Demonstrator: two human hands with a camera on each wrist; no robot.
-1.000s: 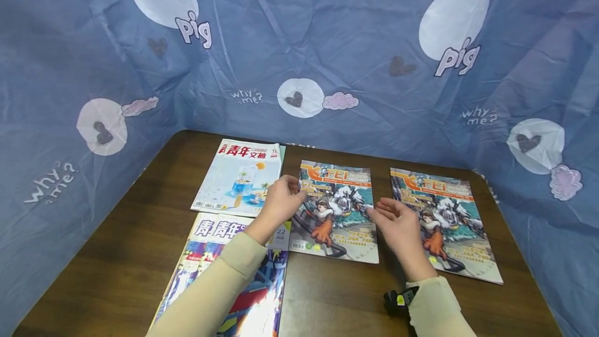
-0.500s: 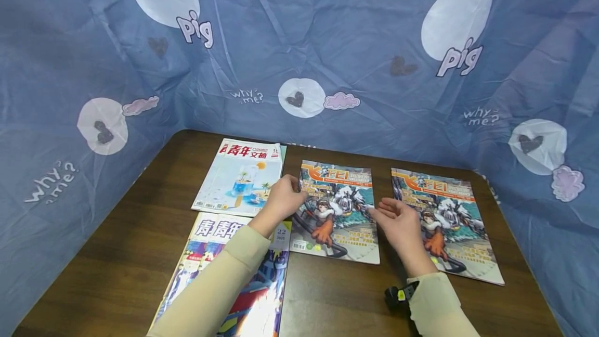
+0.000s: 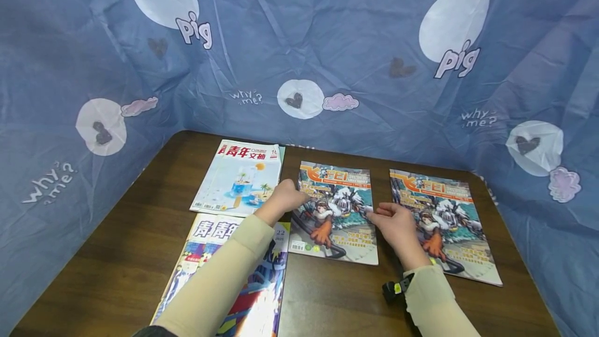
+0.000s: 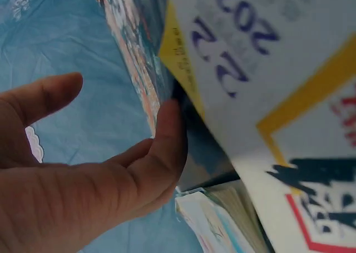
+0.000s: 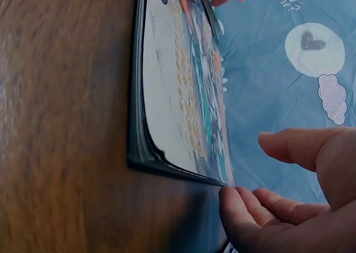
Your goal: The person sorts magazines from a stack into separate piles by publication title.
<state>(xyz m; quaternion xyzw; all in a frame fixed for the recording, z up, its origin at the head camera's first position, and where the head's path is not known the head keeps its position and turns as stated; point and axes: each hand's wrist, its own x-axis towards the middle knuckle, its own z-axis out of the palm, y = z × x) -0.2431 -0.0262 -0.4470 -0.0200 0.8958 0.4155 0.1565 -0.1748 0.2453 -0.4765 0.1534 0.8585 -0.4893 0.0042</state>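
A comic magazine with a FEI title and an orange-gloved figure on its cover lies flat in the middle of the table. My left hand is at its left edge; in the left wrist view the fingertips meet that edge and the thumb stands apart. At the opposite edge is my right hand, whose fingertips reach the magazine's side in the right wrist view, thumb raised away from them. A matching FEI magazine lies to the right, partly behind the right hand and wrist.
At the back left are overlapping white magazines with red titles. In front of them, several purple-titled magazines lie partly under my left sleeve. The brown wooden table meets a blue patterned cloth behind and at both sides.
My left hand has dipped slightly, its fingers now lower by the middle magazine's left edge. The right hand has come down slightly at the right edge. The magazines stay in place.
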